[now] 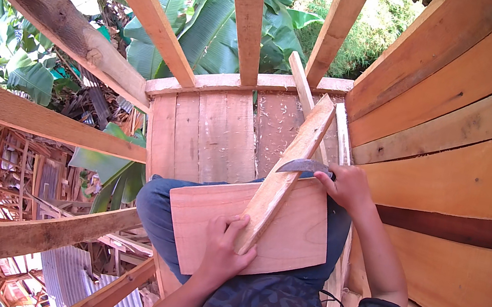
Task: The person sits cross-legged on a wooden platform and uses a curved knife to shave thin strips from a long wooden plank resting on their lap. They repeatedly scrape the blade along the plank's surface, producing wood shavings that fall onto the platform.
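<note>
A long wooden strip [268,200] slants across a flat wooden board [198,217] that rests on my lap. My left hand [224,246] is wrapped round the strip's near end. My right hand [347,186] grips a knife [301,166] with a broad, curved blade; its handle is mostly hidden in the fist. The blade lies across the strip about midway along, pointing left. The strip's far end is rough and reaches out past my knees.
A narrower strip [301,81] leans on the far rail [219,83]. Shavings dot the plank floor [224,130]. Upright posts [244,15] stand ahead and on the left, a plank wall [451,183] on the right. Beyond are banana leaves [211,35] and corrugated sheets [67,273] below.
</note>
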### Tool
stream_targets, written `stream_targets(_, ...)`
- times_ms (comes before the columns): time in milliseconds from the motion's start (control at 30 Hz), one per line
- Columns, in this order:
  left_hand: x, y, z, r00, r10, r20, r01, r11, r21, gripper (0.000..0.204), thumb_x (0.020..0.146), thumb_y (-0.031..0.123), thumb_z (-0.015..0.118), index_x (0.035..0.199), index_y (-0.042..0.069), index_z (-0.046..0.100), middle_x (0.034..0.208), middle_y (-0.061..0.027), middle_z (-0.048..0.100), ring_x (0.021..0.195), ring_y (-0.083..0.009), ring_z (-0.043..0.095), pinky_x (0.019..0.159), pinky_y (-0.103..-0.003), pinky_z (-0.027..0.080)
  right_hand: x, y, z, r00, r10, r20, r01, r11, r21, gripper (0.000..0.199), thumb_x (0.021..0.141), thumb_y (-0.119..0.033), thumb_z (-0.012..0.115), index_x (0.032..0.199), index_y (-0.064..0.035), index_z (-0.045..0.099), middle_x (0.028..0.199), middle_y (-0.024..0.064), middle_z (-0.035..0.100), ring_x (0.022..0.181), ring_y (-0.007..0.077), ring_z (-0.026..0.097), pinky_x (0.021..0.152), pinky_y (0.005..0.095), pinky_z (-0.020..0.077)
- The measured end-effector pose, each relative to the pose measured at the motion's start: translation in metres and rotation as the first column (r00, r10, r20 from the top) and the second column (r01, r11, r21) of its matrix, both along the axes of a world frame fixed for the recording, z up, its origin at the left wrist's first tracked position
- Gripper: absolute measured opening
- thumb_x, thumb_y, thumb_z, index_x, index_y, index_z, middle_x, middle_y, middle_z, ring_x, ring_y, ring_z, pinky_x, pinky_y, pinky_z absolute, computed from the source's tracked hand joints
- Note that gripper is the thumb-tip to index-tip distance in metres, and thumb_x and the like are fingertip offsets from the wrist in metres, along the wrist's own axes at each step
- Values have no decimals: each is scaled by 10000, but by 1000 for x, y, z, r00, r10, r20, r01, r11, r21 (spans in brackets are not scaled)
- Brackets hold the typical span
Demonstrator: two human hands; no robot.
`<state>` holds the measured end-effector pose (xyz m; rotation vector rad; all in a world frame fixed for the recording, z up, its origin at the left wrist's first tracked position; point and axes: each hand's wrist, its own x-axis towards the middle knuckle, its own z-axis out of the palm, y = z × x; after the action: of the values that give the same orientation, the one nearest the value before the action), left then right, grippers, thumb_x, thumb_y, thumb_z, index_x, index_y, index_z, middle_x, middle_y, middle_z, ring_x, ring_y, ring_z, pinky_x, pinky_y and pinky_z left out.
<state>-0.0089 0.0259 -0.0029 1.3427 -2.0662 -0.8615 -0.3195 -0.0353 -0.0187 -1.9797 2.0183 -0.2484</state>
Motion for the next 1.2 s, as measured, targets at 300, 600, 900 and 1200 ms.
stream_targets(300, 0, -1, -2, 1000, -10, 2, 10, 1000, 23, 599, 617, 115, 803, 1173, 25, 599, 1059, -161, 531, 1004, -314, 483, 887, -416, 411, -6, -9, 12, 958, -239, 159, 241, 970, 3, 607, 952, -531, 469, 787, 13, 682, 681, 259, 617, 699, 447, 623, 651, 490, 493)
stream_targets(600, 2, -3, 5, 1000, -25, 1, 25, 998, 65, 600, 623, 112, 800, 1179, 35, 590, 1059, -153, 525, 1004, -309, 481, 895, -419, 394, -47, -21, -8, 837, -519, 176, 532, 846, -34, 644, 955, -545, 449, 783, 35, 670, 716, 285, 621, 740, 447, 630, 670, 502, 476)
stream_targets(900, 0, -6, 13, 999, -34, 32, 32, 998, 47, 605, 649, 91, 780, 1191, 63, 513, 1111, -172, 481, 1054, -347, 464, 915, -452, 367, 34, 24, 5, 801, -381, 461, 424, 906, 11, 509, 948, -452, 546, 829, 34, 638, 553, 169, 477, 526, 237, 503, 530, 378, 404)
stream_targets(1200, -5, -12, 28, 999, -21, -25, 20, 998, -55, 611, 644, 5, 757, 1165, 65, 443, 1127, -211, 439, 1051, -375, 461, 882, -460, 383, 94, 35, 16, 646, -197, 737, 400, 910, -108, 381, 890, -351, 686, 904, 26, 631, 600, 4, 514, 587, 56, 449, 508, 250, 365)
